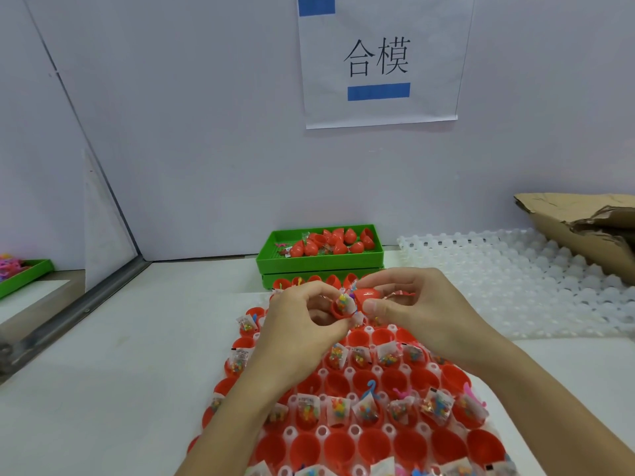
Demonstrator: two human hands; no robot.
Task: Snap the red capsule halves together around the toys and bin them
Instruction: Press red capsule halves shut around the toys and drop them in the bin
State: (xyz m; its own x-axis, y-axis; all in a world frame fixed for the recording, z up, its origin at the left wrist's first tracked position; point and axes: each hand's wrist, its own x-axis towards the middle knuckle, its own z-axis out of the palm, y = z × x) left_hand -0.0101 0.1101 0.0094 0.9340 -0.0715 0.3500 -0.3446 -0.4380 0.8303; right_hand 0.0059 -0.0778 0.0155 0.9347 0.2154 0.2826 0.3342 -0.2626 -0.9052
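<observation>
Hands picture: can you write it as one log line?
left hand: holds filled half | right hand: holds cap half | capsule: not closed

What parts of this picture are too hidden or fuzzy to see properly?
- Head view: the toy packet in the capsule half held by the left hand is too small and blurred to tell what toy it is.
- The other capsule half is partly covered by the right hand.
- The lower green tray is mostly hidden behind the hands.
- The cardboard box is cut off by the right edge.
</observation>
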